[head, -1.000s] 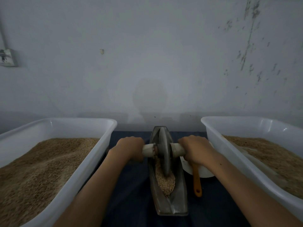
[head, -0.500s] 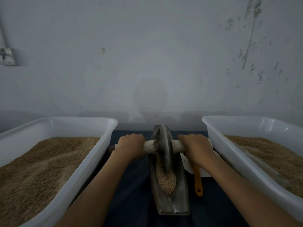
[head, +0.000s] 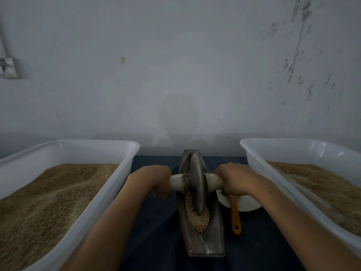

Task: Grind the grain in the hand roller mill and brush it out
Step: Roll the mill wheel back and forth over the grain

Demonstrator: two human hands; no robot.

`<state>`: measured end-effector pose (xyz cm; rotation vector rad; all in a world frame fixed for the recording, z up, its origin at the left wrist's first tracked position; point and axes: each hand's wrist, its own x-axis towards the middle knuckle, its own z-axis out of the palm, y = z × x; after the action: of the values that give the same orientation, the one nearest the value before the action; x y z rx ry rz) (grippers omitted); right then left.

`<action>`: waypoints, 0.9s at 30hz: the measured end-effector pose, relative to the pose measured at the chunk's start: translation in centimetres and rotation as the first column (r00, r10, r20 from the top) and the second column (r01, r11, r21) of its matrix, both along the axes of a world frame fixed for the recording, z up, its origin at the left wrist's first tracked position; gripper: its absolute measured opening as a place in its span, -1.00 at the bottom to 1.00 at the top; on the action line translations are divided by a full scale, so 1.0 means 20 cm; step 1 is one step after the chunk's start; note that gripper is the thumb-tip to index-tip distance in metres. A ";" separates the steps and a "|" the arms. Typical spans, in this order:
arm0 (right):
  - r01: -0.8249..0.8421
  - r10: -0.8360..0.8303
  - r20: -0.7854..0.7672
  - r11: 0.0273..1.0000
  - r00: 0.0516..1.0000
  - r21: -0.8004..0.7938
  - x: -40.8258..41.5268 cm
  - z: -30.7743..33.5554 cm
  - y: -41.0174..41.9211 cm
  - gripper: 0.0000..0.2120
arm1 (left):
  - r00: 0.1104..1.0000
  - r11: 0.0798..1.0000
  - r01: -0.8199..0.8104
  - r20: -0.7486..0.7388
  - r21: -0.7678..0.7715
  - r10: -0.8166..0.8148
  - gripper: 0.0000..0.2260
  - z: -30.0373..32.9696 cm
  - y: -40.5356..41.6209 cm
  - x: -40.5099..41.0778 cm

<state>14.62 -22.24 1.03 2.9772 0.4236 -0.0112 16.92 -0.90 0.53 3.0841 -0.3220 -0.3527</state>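
Grinding step: left hand (head: pixel 156 179) and right hand (head: pixel 233 178) clamped on wheel (head: pixel 196 184) handles; grain (head: pixel 197 218) at 6 o'clock of wheel. Next, I think: roll toward it.

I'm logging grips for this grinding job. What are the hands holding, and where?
Both hold the mill's roller by its pale axle handles: left hand on the left handle, right hand on the right handle, beside the wheel.
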 end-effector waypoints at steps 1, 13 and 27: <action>0.005 -0.005 0.001 1.000 1.000 0.006 0.00 0.00 0.00 -0.79 | 1.000 1.000 0.002 0.019 0.010 -0.002 -0.90 0.00 0.00 0.00; -0.023 -0.004 0.435 0.998 0.900 0.058 0.03 -0.13 0.01 -0.82 | 0.876 0.999 0.004 0.482 0.046 -0.025 -0.79 -0.08 -0.01 0.02; 0.010 -0.010 0.092 1.000 0.996 -0.002 0.01 -0.03 0.00 -0.83 | 0.989 0.998 0.022 0.143 0.063 -0.030 -0.74 -0.01 -0.01 0.00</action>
<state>14.86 -22.31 0.45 2.9630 0.3969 0.1231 17.00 -1.04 0.33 3.1759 -0.3617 -0.1438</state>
